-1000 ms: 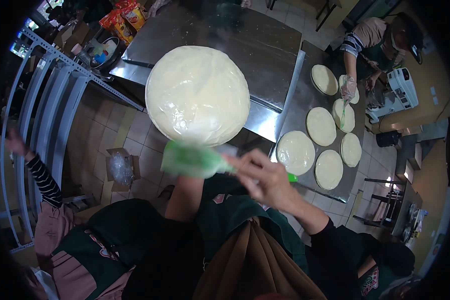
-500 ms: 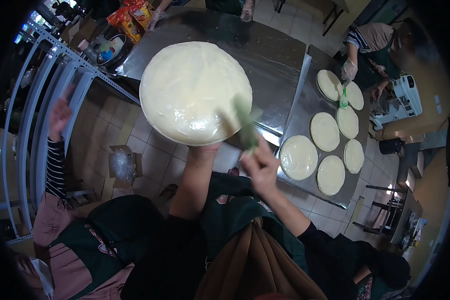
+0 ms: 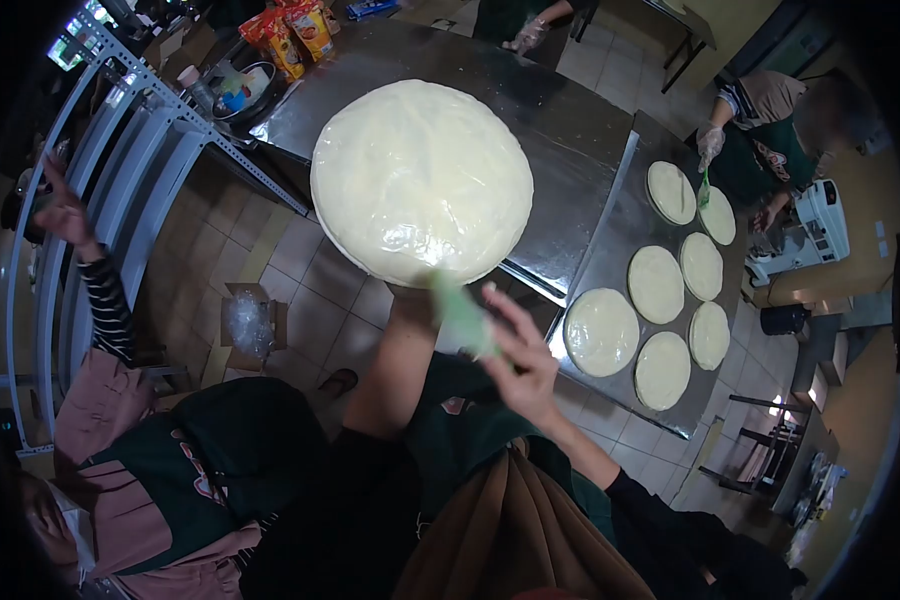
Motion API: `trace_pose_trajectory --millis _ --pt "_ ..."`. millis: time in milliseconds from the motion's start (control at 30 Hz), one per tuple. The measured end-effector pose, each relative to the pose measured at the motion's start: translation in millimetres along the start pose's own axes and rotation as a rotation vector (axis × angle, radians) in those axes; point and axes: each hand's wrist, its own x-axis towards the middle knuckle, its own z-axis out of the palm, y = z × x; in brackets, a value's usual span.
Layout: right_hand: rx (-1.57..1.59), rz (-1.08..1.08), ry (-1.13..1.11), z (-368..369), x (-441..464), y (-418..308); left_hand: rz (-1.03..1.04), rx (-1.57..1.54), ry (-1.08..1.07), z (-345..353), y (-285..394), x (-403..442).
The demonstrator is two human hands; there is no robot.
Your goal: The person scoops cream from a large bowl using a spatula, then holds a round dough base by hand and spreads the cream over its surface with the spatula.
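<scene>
A large round disc (image 3: pixel 420 180), coated in glossy pale cream with a thin rim, is held up in front of me; I cannot make out what it is made of. My left hand (image 3: pixel 411 296) supports it from below, its fingers hidden beneath. In my right hand (image 3: pixel 523 368) is a green pastry brush (image 3: pixel 456 312), blurred by motion. The brush's head is at the disc's near edge; whether it touches the surface is unclear. Some of the right fingers are stretched out while the handle stays in the grip.
Several similar coated discs (image 3: pixel 602 332) lie on the metal table (image 3: pixel 610 225) to the right. A co-worker's gloved hand (image 3: pixel 710 145) holds another green brush there. Further off are a white mixer (image 3: pixel 815 225), grey shelving (image 3: pixel 135 150), a box with plastic (image 3: pixel 251 322) and a person's raised hand (image 3: pixel 65 210).
The disc has shifted slightly right in view. My right hand and brush have come lower, toward the disc's near edge. At left, the other person's raised arm has moved outward.
</scene>
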Motion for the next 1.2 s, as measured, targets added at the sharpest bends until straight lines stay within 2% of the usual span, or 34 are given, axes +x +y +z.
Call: trace_pose_trajectory --millis 33,100,133,233,333,400,467,500,567,633,733,800,833,900,933,967,1033,1100,1200 --pt "0.127 0.179 0.046 -6.4 12.1 -2.8 0.034 0.269 0.063 4.2 1.4 -2.0" --pt "0.418 0.519 0.222 -19.0 37.0 -8.7 0.053 0.215 0.090 30.4 1.2 5.8" --pt "0.389 0.514 0.185 -29.4 54.9 -11.5 0.065 0.214 0.108 41.5 0.8 8.6" --pt "0.477 0.486 0.192 -54.8 71.6 -5.5 0.000 0.119 -0.021 44.9 10.1 9.6" --pt "-0.056 0.250 0.214 -50.2 58.3 -6.7 -0.027 0.103 0.118 35.4 9.2 7.7" --pt "-0.317 0.000 0.151 -35.9 36.5 -10.2 -0.047 0.002 0.061 -21.9 -11.8 2.5" --pt "-0.188 0.068 0.037 -5.0 1.9 -16.5 -0.017 -0.072 -0.020 -39.4 -20.0 0.4" --pt "-0.046 0.036 -0.002 3.8 -4.4 -23.3 0.020 -0.096 -0.073 -32.8 -17.5 1.9" --pt "0.048 0.078 0.050 3.6 -2.2 -24.5 0.080 -0.156 -0.169 -17.6 -11.4 0.4" --pt "-0.031 0.263 0.169 -17.3 11.3 -16.4 0.113 -0.242 -0.289 -3.5 -8.2 12.0" --pt "-0.001 0.171 0.138 -8.2 10.4 -10.9 0.091 -0.058 -0.124 -4.6 2.7 8.0" --pt "0.286 0.133 0.017 21.5 4.0 -19.1 0.093 0.197 -0.010 -12.6 14.7 10.2" --pt "0.389 0.226 -0.003 29.7 4.4 -25.8 0.100 0.304 0.012 -16.3 17.9 11.5" --pt "0.454 0.211 0.126 39.3 4.5 -10.9 0.117 0.497 0.029 -23.9 22.0 16.6" --pt "0.591 0.473 0.165 32.2 2.2 -8.3 0.109 0.555 0.027 -27.7 23.5 20.0" --pt "0.728 0.728 0.196 19.9 1.9 -8.0 0.097 0.584 0.034 -31.5 25.4 23.4" --pt "0.754 0.723 0.327 16.3 -12.9 2.4 0.061 0.625 0.055 -39.9 30.5 30.9" --pt "0.766 0.773 0.405 15.2 -31.4 2.1 -0.023 0.558 0.081 -48.4 29.0 36.8" --pt "0.759 0.711 0.464 20.6 -37.3 1.6 -0.166 0.432 0.120 -62.7 24.0 45.4"
